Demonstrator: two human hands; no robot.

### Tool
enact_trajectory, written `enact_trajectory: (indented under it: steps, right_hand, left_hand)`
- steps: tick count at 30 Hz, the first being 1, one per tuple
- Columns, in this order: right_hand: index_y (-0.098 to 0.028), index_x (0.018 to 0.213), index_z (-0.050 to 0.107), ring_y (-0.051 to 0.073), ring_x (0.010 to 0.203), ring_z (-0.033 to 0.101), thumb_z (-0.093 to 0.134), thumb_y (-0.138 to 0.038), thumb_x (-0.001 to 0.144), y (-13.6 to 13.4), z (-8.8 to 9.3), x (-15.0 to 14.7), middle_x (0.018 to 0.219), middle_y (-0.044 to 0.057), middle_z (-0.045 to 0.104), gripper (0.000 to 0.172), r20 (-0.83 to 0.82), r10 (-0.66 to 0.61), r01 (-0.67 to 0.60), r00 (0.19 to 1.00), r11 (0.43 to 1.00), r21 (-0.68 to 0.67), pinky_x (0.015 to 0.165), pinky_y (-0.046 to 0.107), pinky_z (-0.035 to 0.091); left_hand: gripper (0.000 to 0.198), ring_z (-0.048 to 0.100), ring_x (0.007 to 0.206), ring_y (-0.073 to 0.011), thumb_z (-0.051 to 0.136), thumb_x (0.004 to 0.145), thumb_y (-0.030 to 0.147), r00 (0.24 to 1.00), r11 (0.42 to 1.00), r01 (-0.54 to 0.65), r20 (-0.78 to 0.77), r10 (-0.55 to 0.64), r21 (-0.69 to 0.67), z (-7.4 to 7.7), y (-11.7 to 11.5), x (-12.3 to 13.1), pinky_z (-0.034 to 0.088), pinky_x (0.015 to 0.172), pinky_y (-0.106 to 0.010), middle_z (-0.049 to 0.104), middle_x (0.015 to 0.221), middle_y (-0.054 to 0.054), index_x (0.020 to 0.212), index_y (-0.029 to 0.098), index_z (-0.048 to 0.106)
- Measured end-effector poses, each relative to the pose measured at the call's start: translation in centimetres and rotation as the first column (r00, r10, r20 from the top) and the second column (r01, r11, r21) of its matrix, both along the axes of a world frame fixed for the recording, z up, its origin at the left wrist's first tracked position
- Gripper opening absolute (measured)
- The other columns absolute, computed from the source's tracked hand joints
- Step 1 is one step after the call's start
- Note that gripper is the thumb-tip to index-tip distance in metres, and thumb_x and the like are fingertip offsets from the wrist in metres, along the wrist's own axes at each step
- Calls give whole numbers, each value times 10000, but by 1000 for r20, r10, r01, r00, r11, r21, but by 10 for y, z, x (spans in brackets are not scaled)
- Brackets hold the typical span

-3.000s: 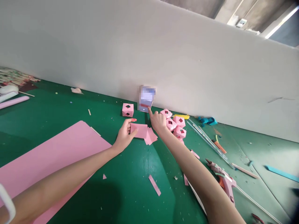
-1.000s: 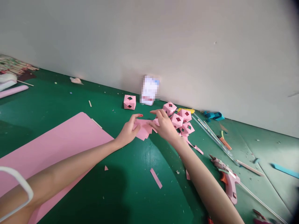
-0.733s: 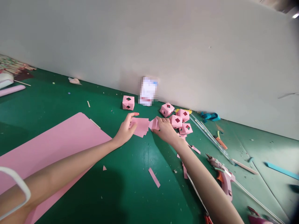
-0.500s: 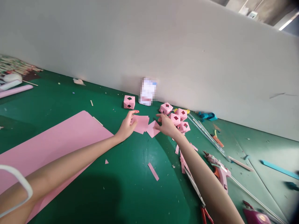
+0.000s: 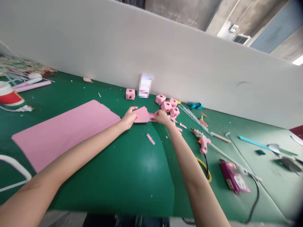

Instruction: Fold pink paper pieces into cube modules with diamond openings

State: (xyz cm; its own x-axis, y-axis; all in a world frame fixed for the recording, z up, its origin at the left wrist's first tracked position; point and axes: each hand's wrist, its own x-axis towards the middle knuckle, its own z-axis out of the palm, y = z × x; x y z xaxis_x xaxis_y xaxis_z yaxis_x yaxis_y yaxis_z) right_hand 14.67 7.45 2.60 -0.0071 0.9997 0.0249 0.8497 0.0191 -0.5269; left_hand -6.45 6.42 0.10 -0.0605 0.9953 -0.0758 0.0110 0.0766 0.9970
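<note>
My left hand (image 5: 128,119) is closed on a small stack of pink paper squares (image 5: 142,114), pinched at its left edge and held just over the green table. From the right, my right hand (image 5: 162,117) pinches another pink paper piece (image 5: 152,117), whose left end meets or overlaps the stack; I cannot tell which. Just beyond my right hand sits a cluster of several folded pink paper cubes with diamond-shaped holes (image 5: 166,106). One more pink cube (image 5: 130,94) stands apart, beyond my left hand.
A large pink paper sheet (image 5: 68,129) lies under and beside my left forearm. Pink offcuts (image 5: 151,139) are scattered nearby. To the right are a pink glue gun (image 5: 202,142) and a purple power strip (image 5: 234,178). A blurred phone-like screen (image 5: 145,85) leans on the grey partition.
My view has shifted back, showing more table and the near edge. My right hand has closed on the single paper piece, and the stack in my left hand has turned and lifted slightly.
</note>
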Motion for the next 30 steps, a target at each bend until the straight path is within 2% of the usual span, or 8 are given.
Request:
enact_trajectory:
  steps: [3, 7, 10, 13, 17, 21, 27, 30]
  right_hand:
    - [-179, 1332, 625, 251, 1139, 685, 674, -387, 1003, -26, 1, 7, 1338, 107, 657, 392, -102, -82, 89, 991, 994, 70, 957, 474, 605]
    - [-177, 1325, 629, 243, 1116, 691, 673, -387, 1004, -58, 1, 6, 1324, 104, 663, 386, -251, -115, 174, 961, 959, 226, 935, 459, 613]
    - [-174, 1293, 642, 230, 1080, 699, 671, -390, 1006, -72, -9, -7, 1281, 96, 680, 360, -350, -93, 220, 932, 912, 345, 917, 443, 616]
    - [-157, 1168, 691, 204, 1030, 697, 555, -257, 1031, -85, -16, -26, 1148, 86, 723, 217, -396, -43, 230, 917, 869, 438, 906, 385, 595]
    - [-192, 1059, 699, 212, 1023, 661, 439, -150, 955, -97, -11, -43, 1081, 100, 722, 283, -375, 16, 203, 927, 818, 538, 916, 354, 553]
    - [-198, 1117, 653, 245, 1070, 623, 382, -148, 960, -100, -6, -45, 1092, 127, 681, 316, -333, 6, 206, 943, 775, 597, 954, 389, 522]
    - [-187, 1133, 649, 265, 1058, 608, 406, -139, 957, -100, -12, -45, 1101, 136, 670, 303, -195, 84, 55, 977, 788, 614, 986, 416, 507]
    - [-179, 1164, 656, 288, 1062, 607, 463, -150, 949, -101, -15, -48, 1121, 147, 682, 291, -132, 162, -51, 978, 798, 600, 1010, 460, 504]
  left_hand:
    - [774, 703, 989, -212, 493, 612, -36, 997, 995, -78, 20, 77, 54, 1, -23, 1, 593, 922, -368, 686, 1158, -78, 1342, 211, 554]
    - [641, 652, 1186, -260, 499, 651, -15, 986, 973, -168, 35, 164, 159, 1, -43, 2, 525, 1094, -464, 664, 1249, -101, 1251, 201, 567]
    - [558, 569, 1358, -256, 493, 726, 8, 984, 942, -178, 24, 179, 284, -5, -47, 6, 416, 1215, -459, 623, 1375, -107, 1238, 217, 568]
    - [532, 557, 1385, -232, 471, 795, 25, 989, 922, -132, -11, 146, 364, -12, -52, 7, 391, 1235, -439, 569, 1481, -114, 1286, 218, 543]
    - [522, 538, 1413, -231, 455, 824, 37, 990, 911, -114, -36, 139, 397, -18, -55, 4, 401, 1226, -449, 561, 1489, -124, 1309, 217, 517]
    - [516, 527, 1423, -250, 455, 833, 53, 989, 903, -121, -32, 147, 413, -20, -51, 3, 403, 1221, -483, 549, 1494, -146, 1325, 201, 502]
    - [607, 575, 1366, -243, 505, 751, 42, 998, 898, -44, -23, 60, 437, -20, -50, 10, 451, 1183, -451, 570, 1465, -133, 1338, 194, 522]
    - [613, 628, 1275, -245, 557, 754, 66, 1000, 900, -2, -26, 15, 435, -18, -52, 12, 478, 1149, -449, 635, 1350, -121, 1353, 193, 529]
